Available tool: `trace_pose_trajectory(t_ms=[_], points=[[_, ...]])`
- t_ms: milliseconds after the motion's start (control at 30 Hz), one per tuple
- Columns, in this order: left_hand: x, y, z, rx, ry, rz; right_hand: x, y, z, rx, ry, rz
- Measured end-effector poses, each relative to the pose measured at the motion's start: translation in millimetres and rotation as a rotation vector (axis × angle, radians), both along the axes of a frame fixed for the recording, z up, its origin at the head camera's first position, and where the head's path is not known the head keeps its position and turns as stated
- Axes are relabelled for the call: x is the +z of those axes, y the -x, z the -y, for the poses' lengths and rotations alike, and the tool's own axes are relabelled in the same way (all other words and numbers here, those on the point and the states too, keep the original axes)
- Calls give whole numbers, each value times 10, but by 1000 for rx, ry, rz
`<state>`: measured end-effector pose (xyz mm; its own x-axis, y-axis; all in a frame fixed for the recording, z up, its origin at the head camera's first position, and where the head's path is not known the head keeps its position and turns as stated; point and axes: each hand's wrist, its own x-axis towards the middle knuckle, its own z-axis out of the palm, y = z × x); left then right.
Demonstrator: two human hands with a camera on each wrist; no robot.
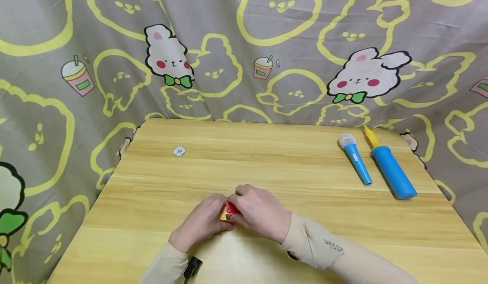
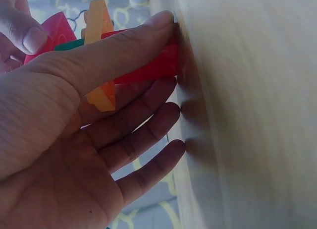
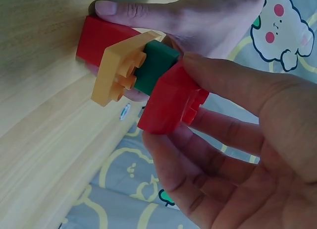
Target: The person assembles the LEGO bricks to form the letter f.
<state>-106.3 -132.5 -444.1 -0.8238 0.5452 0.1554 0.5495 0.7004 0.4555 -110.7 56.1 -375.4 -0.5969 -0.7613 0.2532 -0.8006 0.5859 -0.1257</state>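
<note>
A small stack of toy building bricks stands on the wooden table, mostly covered by both hands in the head view. In the right wrist view a red brick (image 3: pixel 94 40) is lowest, against the tabletop. Above it come an orange-yellow brick (image 3: pixel 109 80) with round studs, then a green brick (image 3: pixel 154 65), then an angled red brick (image 3: pixel 166 102) at the top. My left hand (image 1: pixel 203 216) holds the lowest red brick between thumb and index finger, its other fingertips at the table. With thumb and fingers, my right hand (image 1: pixel 259 212) pinches the top red brick.
On the wooden table (image 1: pixel 152 182), a round white chip (image 1: pixel 179 151) marked 10 lies at the back left. A blue toy microphone (image 1: pixel 356 161) and a blue pump (image 1: pixel 394 174) with a yellow nozzle lie at the right. A patterned curtain (image 1: pixel 225 17) hangs behind.
</note>
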Motion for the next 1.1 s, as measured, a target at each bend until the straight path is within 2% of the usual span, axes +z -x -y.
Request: trace_pose_trajectory(t_ms=[267,633,1100], points=[[19,8,-10,5,9,-6,1,3,-4,3,8,-34],[18,9,-11,19,10,5,-7,14,12,-8,-15,-2],[3,1,-7,-7,-20,-1,-21,-20,40,-34,-26,-14]])
